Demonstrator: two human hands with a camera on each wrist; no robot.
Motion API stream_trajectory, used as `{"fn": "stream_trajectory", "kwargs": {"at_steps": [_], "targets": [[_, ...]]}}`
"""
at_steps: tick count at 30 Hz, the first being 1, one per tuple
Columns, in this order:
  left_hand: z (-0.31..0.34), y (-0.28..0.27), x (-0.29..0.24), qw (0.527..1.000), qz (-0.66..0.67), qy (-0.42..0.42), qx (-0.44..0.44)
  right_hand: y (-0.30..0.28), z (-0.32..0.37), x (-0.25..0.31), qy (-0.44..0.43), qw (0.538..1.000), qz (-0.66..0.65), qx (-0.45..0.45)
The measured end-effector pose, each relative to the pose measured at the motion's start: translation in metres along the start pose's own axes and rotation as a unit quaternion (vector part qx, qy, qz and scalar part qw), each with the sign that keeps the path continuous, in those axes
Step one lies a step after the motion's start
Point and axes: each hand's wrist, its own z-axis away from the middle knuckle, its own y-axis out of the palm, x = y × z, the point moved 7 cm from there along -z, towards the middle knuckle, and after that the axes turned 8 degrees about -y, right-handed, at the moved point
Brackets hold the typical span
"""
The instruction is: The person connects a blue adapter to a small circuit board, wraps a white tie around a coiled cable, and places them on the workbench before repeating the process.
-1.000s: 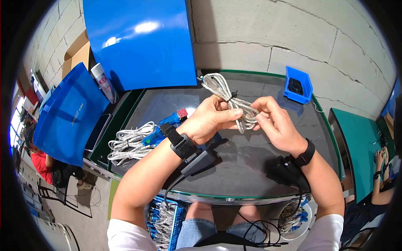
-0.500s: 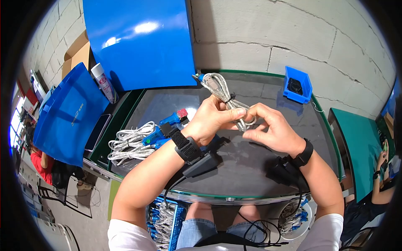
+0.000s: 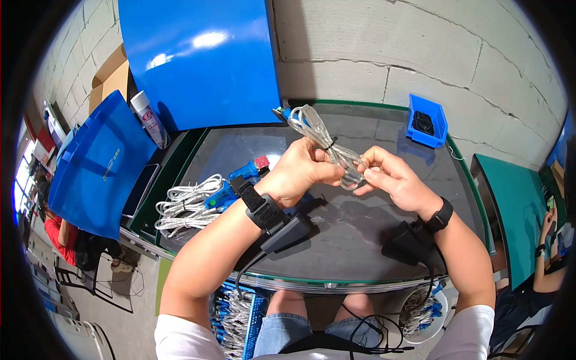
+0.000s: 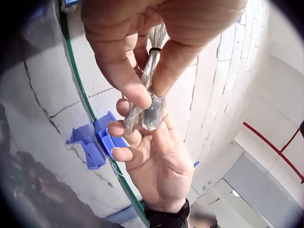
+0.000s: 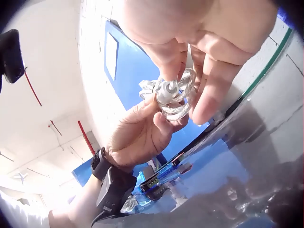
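Note:
A coiled silver cable (image 3: 312, 129), bound with a black tie (image 3: 330, 143), is held up over the dark tabletop. A blue plug shows at its far end. My left hand (image 3: 303, 174) pinches the bundle below the tie between thumb and fingers. At the near end, the thumb and fingertips of my right hand (image 3: 399, 180) pinch the loops. A clear capsule with a grey core (image 4: 152, 114) sits between the hands in the left wrist view. Looped cable ends (image 5: 175, 111) face the right wrist camera.
Left of my forearm lie more silver cable bundles (image 3: 180, 210) with blue connectors (image 3: 222, 195). A small blue bin (image 3: 441, 129) holding something black stands back right, a spray can (image 3: 150, 120) back left. Below the table edge are a blue basket (image 3: 257, 324) and a white bucket (image 3: 443, 312) of cables.
The right fingers slid onto the bundle's near end, spread apart there, then closed on it again. The bundle turned slightly, bringing its blue plug into fuller view.

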Motion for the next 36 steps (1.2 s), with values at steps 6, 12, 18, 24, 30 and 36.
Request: {"fn": "stream_trajectory", "kwargs": {"at_steps": [6, 12, 18, 24, 30, 36], "targets": [[0.005, 0.002, -0.006, 1.0, -0.005, 0.014, -0.011, 0.001, 0.0, 0.0, 0.003, 1.0, -0.018, 0.008], [0.005, 0.004, -0.006, 1.0, -0.009, 0.014, -0.012, 0.003, 0.0, 0.001, 0.002, 1.0, -0.012, 0.009], [0.003, 0.003, -0.003, 1.0, -0.022, 0.006, -0.016, 0.006, 0.001, -0.001, 0.001, 0.999, 0.024, 0.031], [0.005, 0.012, -0.003, 0.999, -0.039, -0.014, 0.017, -0.001, 0.0, 0.01, -0.025, 0.998, 0.038, -0.038], [0.003, 0.018, 0.013, 0.993, -0.072, -0.038, 0.085, 0.019, -0.001, 0.002, 0.031, 0.997, 0.046, 0.048], [0.007, 0.014, 0.005, 0.986, -0.138, -0.044, 0.077, 0.011, 0.003, 0.019, 0.104, 0.99, 0.09, 0.019]]}}
